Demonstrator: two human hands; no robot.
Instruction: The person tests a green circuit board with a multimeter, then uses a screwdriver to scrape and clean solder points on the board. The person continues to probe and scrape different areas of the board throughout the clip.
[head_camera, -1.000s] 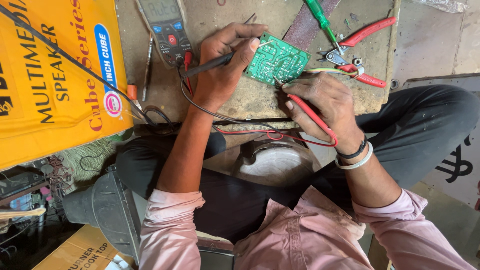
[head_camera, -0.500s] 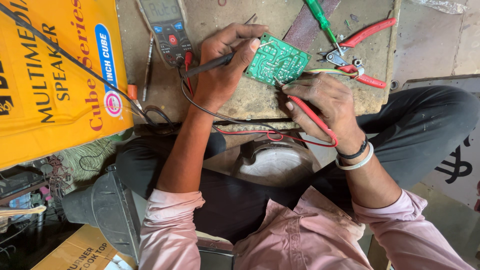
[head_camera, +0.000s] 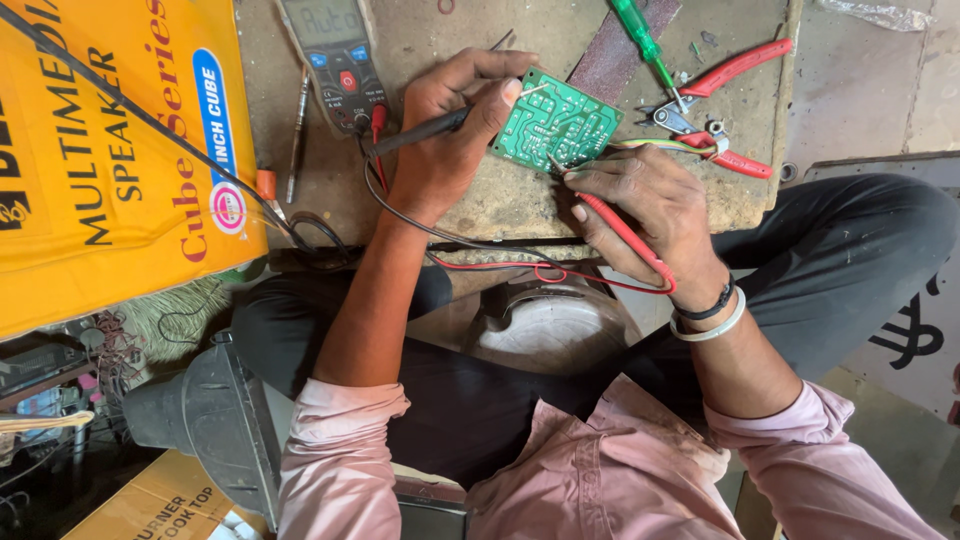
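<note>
Left hand (head_camera: 450, 130) grips black probe (head_camera: 425, 130), right hand (head_camera: 645, 205) red probe (head_camera: 620, 232), circuit board (head_camera: 557, 122) between.

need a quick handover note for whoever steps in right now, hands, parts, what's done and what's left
Left hand: holds the black probe, tip on the upper left edge of the green circuit board.
Right hand: holds the red probe, tip on the board's lower edge.
Multimeter lies at upper left, both leads plugged in.
Green screwdriver and red pliers lie right of the board.
Done: both probes placed on the board.
Left: the display is too blurred to read here.
</note>
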